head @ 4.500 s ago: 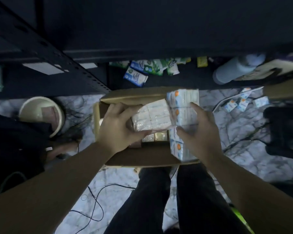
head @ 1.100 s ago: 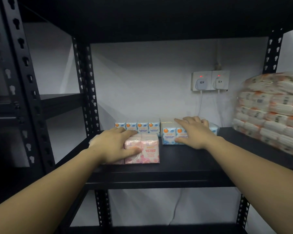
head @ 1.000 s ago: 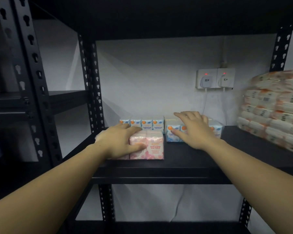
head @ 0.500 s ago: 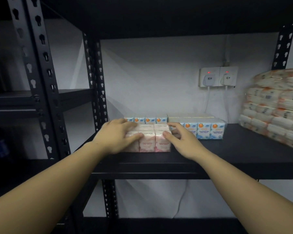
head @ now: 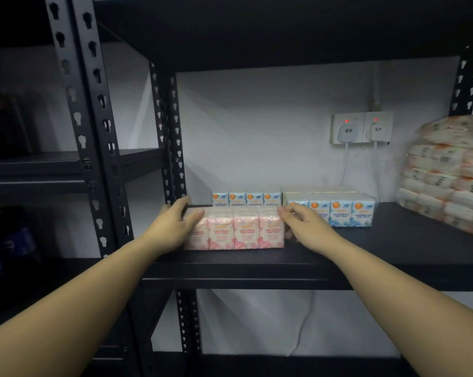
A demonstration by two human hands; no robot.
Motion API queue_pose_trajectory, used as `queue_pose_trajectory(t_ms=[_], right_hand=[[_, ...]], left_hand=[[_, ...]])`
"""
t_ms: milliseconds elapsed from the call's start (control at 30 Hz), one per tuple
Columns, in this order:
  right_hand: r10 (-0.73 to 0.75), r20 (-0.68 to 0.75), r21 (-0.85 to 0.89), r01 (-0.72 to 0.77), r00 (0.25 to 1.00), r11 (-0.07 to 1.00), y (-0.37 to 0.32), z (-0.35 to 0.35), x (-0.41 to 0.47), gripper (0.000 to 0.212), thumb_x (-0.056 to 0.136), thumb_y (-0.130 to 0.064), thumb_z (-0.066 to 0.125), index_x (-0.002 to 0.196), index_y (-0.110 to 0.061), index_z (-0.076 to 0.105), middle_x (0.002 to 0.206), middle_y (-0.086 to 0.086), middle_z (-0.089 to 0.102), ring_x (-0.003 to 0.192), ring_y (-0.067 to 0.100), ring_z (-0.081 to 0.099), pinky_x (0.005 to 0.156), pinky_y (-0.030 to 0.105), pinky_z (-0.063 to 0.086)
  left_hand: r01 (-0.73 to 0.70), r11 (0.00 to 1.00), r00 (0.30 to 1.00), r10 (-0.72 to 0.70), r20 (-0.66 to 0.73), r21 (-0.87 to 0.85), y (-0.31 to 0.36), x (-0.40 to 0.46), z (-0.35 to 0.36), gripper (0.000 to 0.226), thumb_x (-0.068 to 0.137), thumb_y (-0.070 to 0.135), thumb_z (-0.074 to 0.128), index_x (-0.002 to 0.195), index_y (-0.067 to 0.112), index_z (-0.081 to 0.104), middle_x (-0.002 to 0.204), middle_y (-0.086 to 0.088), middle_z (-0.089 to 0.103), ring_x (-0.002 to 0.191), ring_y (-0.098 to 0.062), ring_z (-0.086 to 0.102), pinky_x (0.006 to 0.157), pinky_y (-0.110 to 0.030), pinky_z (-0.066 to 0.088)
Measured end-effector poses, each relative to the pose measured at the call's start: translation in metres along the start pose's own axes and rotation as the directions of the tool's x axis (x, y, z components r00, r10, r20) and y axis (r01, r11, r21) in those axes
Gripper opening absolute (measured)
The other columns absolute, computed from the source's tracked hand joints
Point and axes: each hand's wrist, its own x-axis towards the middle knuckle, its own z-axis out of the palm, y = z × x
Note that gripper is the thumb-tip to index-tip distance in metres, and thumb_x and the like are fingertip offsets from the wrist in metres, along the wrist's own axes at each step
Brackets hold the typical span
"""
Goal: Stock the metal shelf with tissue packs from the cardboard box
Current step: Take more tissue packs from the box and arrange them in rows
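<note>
Pink tissue pack (head: 234, 231): a row of four soft, film-wrapped rectangular packets joined side by side, pale pink with darker pink blotches and red print reading "rose scented mini tissue"; it stands upright near the front left of the shelf board.
Metal shelf (head: 393, 240): matte black flat board, with dark uprights punched with keyhole slots.
Left hand (head: 172, 227): its grip is closed round the pack's left end, thumb across the front face, fingers over the top rear edge.
Right hand (head: 309, 229): its grip pinches the pack's right end, fingers curled at the top corner, thumb low at the side.
Blue tissue packs (head: 338, 213): glossy white-and-blue packets with orange dots, in a row just behind and right of the pink pack; a second row (head: 246, 198) stands further back.
Large bundle (head: 447, 172): crinkly clear-wrapped stack of white-and-orange packs at the shelf's right end.
Wall sockets (head: 362, 127): two white plates with red lights, plugs and white cables.
</note>
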Motion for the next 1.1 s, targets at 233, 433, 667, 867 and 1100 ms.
queue_pose_trajectory(t_ms=[233,433,667,867,1100], right_hand=[[-0.028,-0.017,0.178,0.030,0.999,0.983,0.019,-0.008,0.004,0.061,0.083,-0.031,0.085,0.138,-0.028,0.058,0.125,-0.012,0.071,0.113,0.008,0.068,0.101,0.042,0.055],[0.017,-0.064,0.054,-0.014,0.998,0.998,0.009,-0.002,0.000,0.055,0.085,-0.062,0.069,0.126,-0.027,0.064,0.121,-0.008,0.069,0.111,0.013,0.066,0.099,0.044,0.056],[-0.020,-0.078,0.114,0.029,0.997,0.993,0.009,-0.004,-0.004,0.040,0.082,-0.061,0.074,0.111,-0.034,0.066,0.116,-0.010,0.070,0.107,0.013,0.069,0.093,0.042,0.059],[-0.073,-0.076,0.085,0.079,0.994,0.993,0.015,-0.006,-0.004,0.072,0.076,-0.022,0.090,0.133,-0.036,0.050,0.131,-0.021,0.058,0.114,0.001,0.061,0.090,0.028,0.057],[-0.047,-0.077,0.032,0.050,0.996,0.998,0.009,-0.003,-0.004,0.070,0.080,-0.042,0.086,0.140,-0.040,0.048,0.142,-0.016,0.050,0.129,0.009,0.052,0.105,0.037,0.050]], left_hand=[[0.006,0.942,1.000,-0.006,0.000,-0.334,-0.002,0.000,-0.007,0.049,0.083,0.021,0.087,0.123,0.017,0.059,0.112,0.003,0.072,0.094,-0.009,0.072,0.068,-0.017,0.054],[0.084,0.952,0.996,-0.074,0.044,-0.296,0.006,-0.009,0.003,0.046,0.091,0.059,0.068,0.116,0.021,0.065,0.107,0.005,0.072,0.096,-0.012,0.070,0.078,-0.027,0.055],[0.028,0.911,0.999,-0.045,-0.031,-0.412,0.000,-0.011,0.007,0.043,0.095,0.048,0.069,0.126,0.019,0.066,0.115,0.006,0.072,0.103,-0.013,0.070,0.085,-0.030,0.055],[-0.097,0.861,0.995,0.072,-0.068,-0.499,-0.012,-0.011,0.012,0.054,0.075,0.009,0.091,0.119,0.015,0.059,0.119,0.001,0.071,0.101,-0.007,0.073,0.074,-0.021,0.061],[-0.026,0.975,0.998,0.037,0.045,-0.221,-0.021,-0.007,0.014,0.082,0.058,0.056,0.096,0.123,0.032,0.051,0.118,0.014,0.068,0.106,-0.007,0.068,0.092,-0.034,0.058]])
